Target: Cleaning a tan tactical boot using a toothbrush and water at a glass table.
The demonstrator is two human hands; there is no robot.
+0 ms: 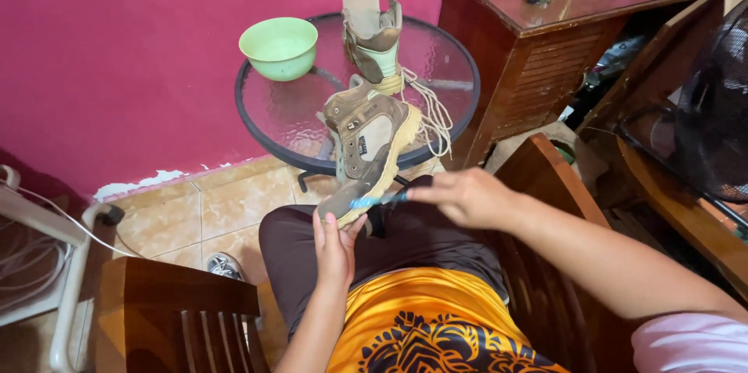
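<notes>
The left hand [335, 244] gripped the boot [365, 147] by its toe while the right hand [466, 195] held a toothbrush [377, 201] against the sole just above; scrubbing appeared underway.

A pale green bowl [280, 46] stands on the round glass worktop [444, 61], beside 1 upright tan boot [375, 38] with loose laces. Right of them is a brown wooden cabinet [538, 53] with a glossy top. A dark fan [713, 108] fills the right edge. A grey shoe [224, 265] lies on the tiled floor [210, 209] below the pink wall [140, 53].
</notes>
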